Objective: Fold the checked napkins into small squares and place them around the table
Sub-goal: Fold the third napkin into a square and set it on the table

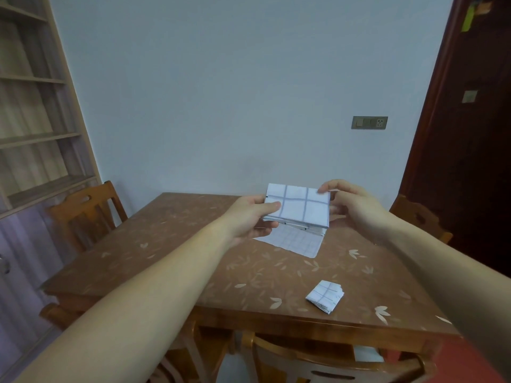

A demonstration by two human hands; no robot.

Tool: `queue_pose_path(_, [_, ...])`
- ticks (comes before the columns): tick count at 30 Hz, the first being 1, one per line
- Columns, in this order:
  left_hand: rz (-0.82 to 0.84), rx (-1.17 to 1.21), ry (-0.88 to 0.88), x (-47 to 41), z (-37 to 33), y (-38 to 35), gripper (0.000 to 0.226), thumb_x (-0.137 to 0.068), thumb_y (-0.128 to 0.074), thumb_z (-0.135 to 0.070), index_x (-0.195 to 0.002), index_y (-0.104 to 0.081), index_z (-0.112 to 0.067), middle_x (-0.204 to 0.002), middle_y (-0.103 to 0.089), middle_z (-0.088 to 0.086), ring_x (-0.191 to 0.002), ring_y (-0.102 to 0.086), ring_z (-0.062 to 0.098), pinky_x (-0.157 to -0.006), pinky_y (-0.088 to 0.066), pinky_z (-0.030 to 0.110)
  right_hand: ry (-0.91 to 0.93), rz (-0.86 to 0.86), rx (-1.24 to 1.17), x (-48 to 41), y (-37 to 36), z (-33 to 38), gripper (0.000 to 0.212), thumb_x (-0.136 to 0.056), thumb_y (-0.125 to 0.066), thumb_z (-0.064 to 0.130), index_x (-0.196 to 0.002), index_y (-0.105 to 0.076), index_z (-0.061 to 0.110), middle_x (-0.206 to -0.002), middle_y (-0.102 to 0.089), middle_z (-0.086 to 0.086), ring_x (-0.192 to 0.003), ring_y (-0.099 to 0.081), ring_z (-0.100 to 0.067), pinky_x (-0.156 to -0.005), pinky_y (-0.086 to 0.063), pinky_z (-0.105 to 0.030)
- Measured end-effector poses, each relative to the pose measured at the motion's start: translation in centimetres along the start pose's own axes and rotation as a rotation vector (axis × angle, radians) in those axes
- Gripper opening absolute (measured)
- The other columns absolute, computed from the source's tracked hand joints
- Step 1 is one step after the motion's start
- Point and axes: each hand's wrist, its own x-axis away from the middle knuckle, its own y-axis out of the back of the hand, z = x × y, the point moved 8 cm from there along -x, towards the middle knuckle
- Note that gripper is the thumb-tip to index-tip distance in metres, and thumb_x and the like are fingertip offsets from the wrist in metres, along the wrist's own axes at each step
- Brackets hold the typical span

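Head view. A half-folded napkin [301,208] is held in the air over the far middle of the table [166,258]. The left hand [249,217] grips its left edge, thumb on top; the right hand [351,205] pinches its upper right corner. Beneath it a flat napkin [296,243] lies on the table, apparently unfolded. A finished square [325,296] sits at the near right. Step in hand, by judgement: folding the second napkin, now a thick rectangle. The next move likely calls for one more fold, right edge brought to left with the layers kept aligned, then setting it down at another side.
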Motion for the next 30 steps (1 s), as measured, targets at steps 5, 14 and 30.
queue_pose_path(5, [-0.042, -0.008, -0.097, -0.1, -1.0, 0.2, 0.013, -0.095, -0.061, -0.019, -0.106, -0.067, -0.020, -0.087, -0.069, 0.000, -0.059, -0.066, 0.013, -0.054, -0.050, 0.022, -0.225, 0.154, -0.098, 0.8, -2.1, -2.2, 0.036, -0.098, -0.049, 0.045, -0.109, -0.067, 0.017, -0.100, -0.076, -0.012, -0.082, -0.074, -0.021, -0.069, -0.058, -0.033])
queue_pose_path(14, [-0.116, 0.221, -0.155, -0.1, -0.9, 0.6, 0.006, -0.092, -0.063, -0.015, -0.097, -0.067, -0.013, -0.080, -0.064, 0.002, -0.053, -0.060, 0.011, -0.055, -0.050, 0.022, -0.160, 0.066, -0.112, 0.6, -2.4, -1.8, 0.014, -0.090, -0.067, 0.018, -0.096, -0.069, 0.006, -0.074, -0.075, -0.012, -0.057, -0.070, -0.009, -0.054, -0.056, -0.018])
queue_pose_path(30, [0.075, -0.284, -0.094, -0.1, -0.4, -1.5, 0.006, -0.089, -0.066, -0.012, -0.084, -0.066, -0.014, -0.065, -0.063, -0.005, -0.060, -0.052, 0.012, -0.061, -0.045, 0.024, -0.111, 0.172, -0.046, 0.0, -1.5, -0.8, 0.042, -0.077, -0.078, 0.041, -0.097, -0.068, 0.007, -0.095, -0.055, -0.012, -0.085, -0.057, -0.029, -0.075, -0.059, -0.029])
